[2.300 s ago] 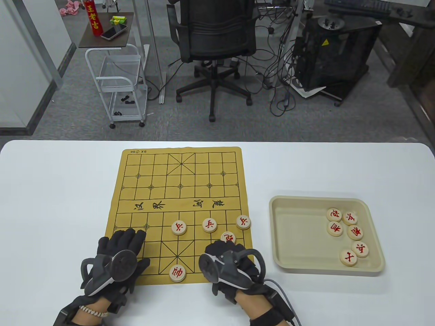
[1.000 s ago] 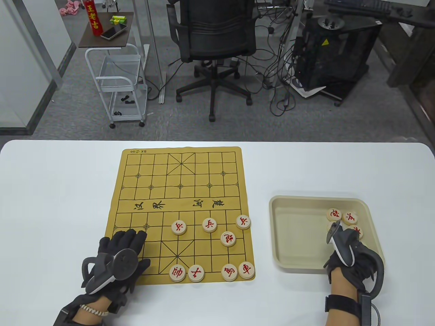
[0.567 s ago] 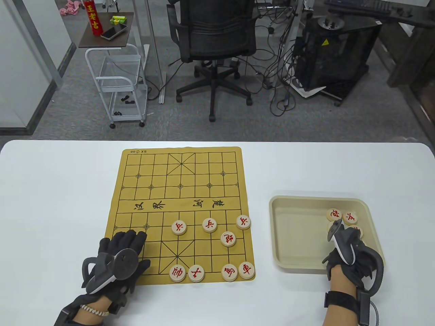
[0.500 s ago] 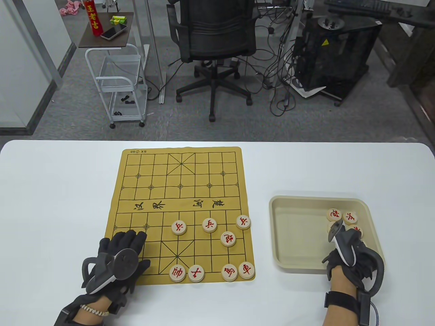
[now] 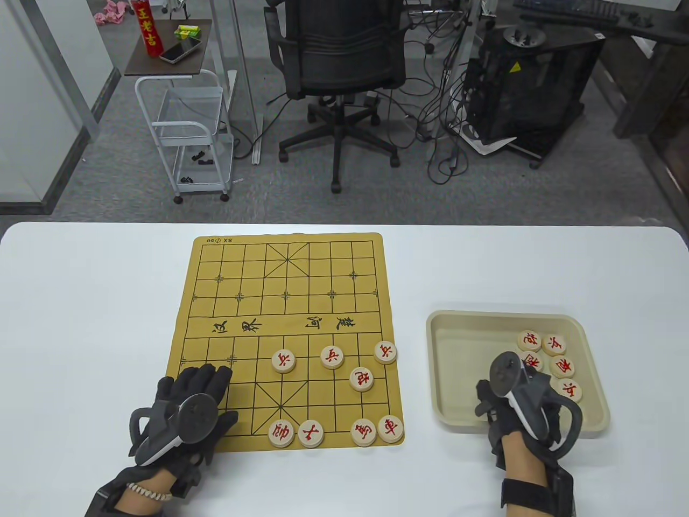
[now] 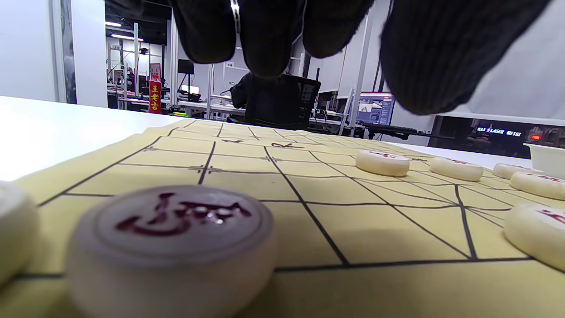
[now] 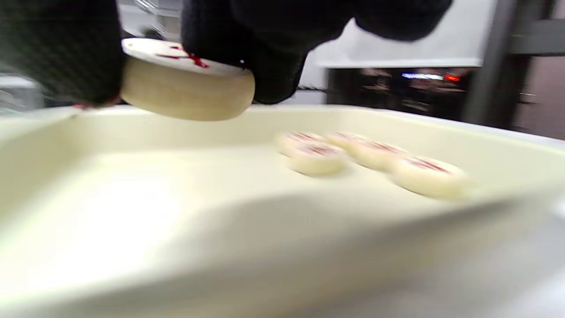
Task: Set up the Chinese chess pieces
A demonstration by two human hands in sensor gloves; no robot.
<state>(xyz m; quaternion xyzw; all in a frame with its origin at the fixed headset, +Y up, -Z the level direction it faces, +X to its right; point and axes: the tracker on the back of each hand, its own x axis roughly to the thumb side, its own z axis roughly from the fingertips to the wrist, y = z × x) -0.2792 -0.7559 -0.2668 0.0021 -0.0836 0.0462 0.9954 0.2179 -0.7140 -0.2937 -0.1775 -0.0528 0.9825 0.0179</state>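
Right wrist view: piece (image 7: 187, 86) btwn R hand's fingers (image 7: 265, 53).

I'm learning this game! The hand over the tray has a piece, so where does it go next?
Probably over to the board. The right hand pinches a piece lifted above the tray, and the near row has a gap between its second and third pieces.

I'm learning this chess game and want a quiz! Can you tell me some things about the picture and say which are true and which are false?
1. The right hand holds a chess piece above the tray. True.
2. The left hand holds a piece too. False: it rests flat on the board.
3. Eight pieces show on the board. True.
4. The tray sits left of the board. False: it sits on the right.
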